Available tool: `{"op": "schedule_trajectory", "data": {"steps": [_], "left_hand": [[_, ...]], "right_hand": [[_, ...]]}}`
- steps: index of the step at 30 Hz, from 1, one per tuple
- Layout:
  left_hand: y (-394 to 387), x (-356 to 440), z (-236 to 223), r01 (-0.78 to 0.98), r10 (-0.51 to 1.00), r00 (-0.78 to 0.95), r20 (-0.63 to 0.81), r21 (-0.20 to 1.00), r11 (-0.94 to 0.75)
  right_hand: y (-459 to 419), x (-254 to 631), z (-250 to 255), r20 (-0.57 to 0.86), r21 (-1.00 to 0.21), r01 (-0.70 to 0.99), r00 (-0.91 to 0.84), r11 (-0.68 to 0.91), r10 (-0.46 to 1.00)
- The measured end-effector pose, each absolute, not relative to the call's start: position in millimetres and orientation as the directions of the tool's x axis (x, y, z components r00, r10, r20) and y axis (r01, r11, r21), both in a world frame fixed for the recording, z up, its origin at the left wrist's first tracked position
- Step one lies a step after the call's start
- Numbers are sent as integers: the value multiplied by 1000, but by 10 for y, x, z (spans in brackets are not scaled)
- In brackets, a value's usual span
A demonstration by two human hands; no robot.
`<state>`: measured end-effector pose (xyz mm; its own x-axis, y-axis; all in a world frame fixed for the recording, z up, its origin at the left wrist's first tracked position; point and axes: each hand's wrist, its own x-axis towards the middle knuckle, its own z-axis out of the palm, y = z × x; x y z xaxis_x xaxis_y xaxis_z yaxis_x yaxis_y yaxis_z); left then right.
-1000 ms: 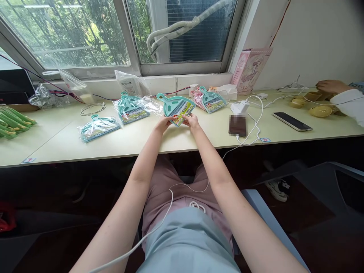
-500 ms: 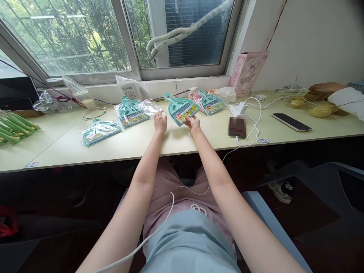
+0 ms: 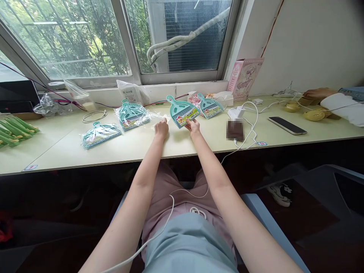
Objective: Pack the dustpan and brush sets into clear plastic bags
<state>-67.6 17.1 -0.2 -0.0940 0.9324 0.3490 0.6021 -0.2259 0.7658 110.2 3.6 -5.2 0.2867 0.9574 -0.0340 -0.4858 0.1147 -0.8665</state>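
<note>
My right hand [image 3: 193, 126] grips the lower edge of a teal mini dustpan with a brush and a printed label [image 3: 183, 113], its handle pointing away from me. To its left, my left hand [image 3: 161, 128] is closed in a pinch at the edge of a clear plastic bag [image 3: 155, 116] lying on the table. Just beyond my left hand sit teal dustpan sets in clear wrap [image 3: 131, 113]. Nearer the front edge is another wrapped dustpan set [image 3: 101, 134]. Behind my right hand rests one more teal dustpan set [image 3: 209, 106], with something pink beside it.
A blurred-out brown item [image 3: 235, 131] with white cables and a phone [image 3: 287, 125] lie to the right. Farther right, another person's hand [image 3: 320, 93] is near yellow ribbon rolls [image 3: 314, 115]. Green bundles [image 3: 17, 131] lie far left. A pink box [image 3: 245, 79] stands by the window.
My left hand's fingers have gone from spread to closed on the plastic bag's edge. My right hand keeps hold of the dustpan set, nearly unmoved. The view has shifted slightly.
</note>
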Motion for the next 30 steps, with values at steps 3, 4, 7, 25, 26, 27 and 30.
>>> {"op": "schedule_trajectory", "data": {"steps": [3,4,7,25,26,27,30], "left_hand": [[166,-689,-21,628,900,-85,427,724,-284],[173,-699,-40,637,903,-64,425,714,-291],[204,-726,-83,670,935,19,355,689,-276],[143,-644,-6,983,915,-65,398,185,-10],[144,-653,-6,985,919,-51,391,173,-20],[142,-665,-4,986,919,-44,392,166,-23],[133,-698,12,984,911,-63,407,177,-11]], "right_hand": [[43,1103,-60,-33,-850,-514,273,117,962],[45,1103,-64,-29,-842,-525,267,120,963],[47,1104,-69,-24,-824,-552,266,132,964],[-19,1081,4,-76,-840,-532,308,105,948],[-31,1076,11,-81,-849,-519,315,100,946],[-46,1072,18,-85,-859,-504,321,94,943],[-118,1107,26,-92,-882,-466,317,71,944]]}}
